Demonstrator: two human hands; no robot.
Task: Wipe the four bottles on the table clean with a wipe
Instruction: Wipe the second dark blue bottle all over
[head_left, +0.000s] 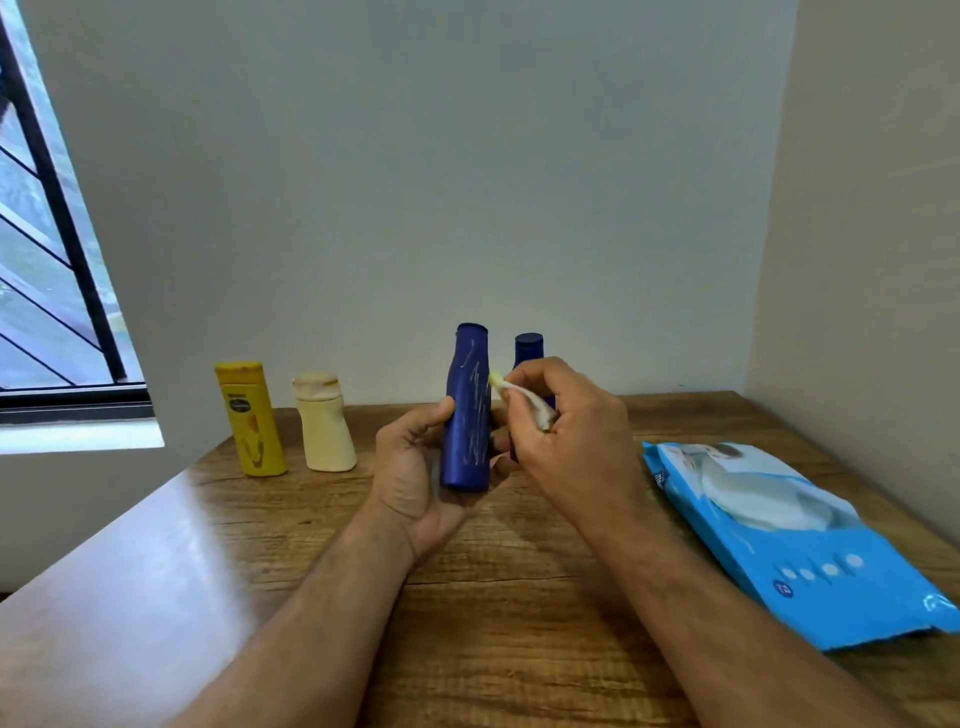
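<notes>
My left hand (410, 467) grips a tall dark blue bottle (467, 410) upright just above the wooden table (493, 597); pale streaks run down its front. My right hand (566, 421) pinches a crumpled white wipe (524, 402) whose tip touches the bottle's right side near the top. A second blue bottle (529, 349) stands behind my right hand, mostly hidden. A yellow bottle (250, 420) and a cream bottle (323, 423) stand at the back left of the table.
A light blue pack of wipes (789, 540) lies flat on the right side of the table, close to my right forearm. Walls close the table in at the back and right. A window is at the left.
</notes>
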